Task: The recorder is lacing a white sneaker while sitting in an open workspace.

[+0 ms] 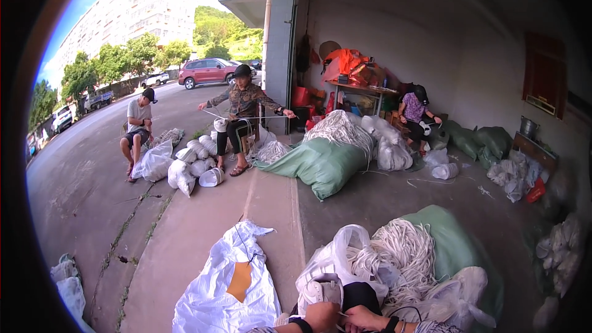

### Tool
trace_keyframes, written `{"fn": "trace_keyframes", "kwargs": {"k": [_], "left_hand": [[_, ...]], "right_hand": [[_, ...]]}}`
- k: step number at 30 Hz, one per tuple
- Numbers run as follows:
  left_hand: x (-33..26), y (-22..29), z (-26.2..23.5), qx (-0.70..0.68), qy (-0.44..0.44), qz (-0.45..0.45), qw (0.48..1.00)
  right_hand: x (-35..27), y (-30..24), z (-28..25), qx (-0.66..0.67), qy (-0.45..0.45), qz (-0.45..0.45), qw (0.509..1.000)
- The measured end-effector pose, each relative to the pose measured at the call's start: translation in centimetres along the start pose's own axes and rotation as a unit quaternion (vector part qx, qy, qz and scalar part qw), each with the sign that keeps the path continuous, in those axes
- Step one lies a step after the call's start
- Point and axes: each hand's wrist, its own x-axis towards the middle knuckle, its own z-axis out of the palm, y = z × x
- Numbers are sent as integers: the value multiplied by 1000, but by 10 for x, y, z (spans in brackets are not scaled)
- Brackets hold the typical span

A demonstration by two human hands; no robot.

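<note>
At the lower edge my left hand [323, 316] is closed, its fingers partly cut off by the picture's edge. Right beside it, my right hand [364, 319] is closed in a pinch. A short piece of thin white cord [341, 314] shows between the two hands, and both seem to grip it. Just beyond lies a big heap of loose white cord [404, 253], spilling from a green woven sack [453, 240]. A clear plastic bag [336, 253] stands next to the heap, beyond my light shoe [320, 291].
A white woven sack [216, 277] with an orange-brown patch lies flat at left. Ahead, a second green sack [333, 163] bears more cord. Three people sit working farther off, one amid white bundles [200, 151]. Bagged bundles [518, 176] line the right wall.
</note>
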Motion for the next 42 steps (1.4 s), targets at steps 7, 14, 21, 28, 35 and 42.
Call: {"fn": "trace_keyframes", "kwargs": {"k": [7, 14, 21, 28, 35, 42], "left_hand": [[-1, -1, -2, -32, 20, -18, 999], [3, -18, 6, -500, 185, -79, 842], [19, -11, 2, -320, 148, -32, 935], [44, -20, -5, 148, -52, 239, 958], [46, 19, -33, 137, -176, 107, 969], [66, 14, -44, 88, -312, 105, 940]], "right_hand": [[25, 19, -9, 66, -54, 30, 996], [-26, -50, 0, -507, 229, -407, 724], [-26, -65, -12, -647, 73, -284, 704], [-8, -32, -29, -525, 71, -491, 692], [-2, -24, -27, -504, 112, -559, 649], [2, -22, -25, -502, 153, -535, 663]]}}
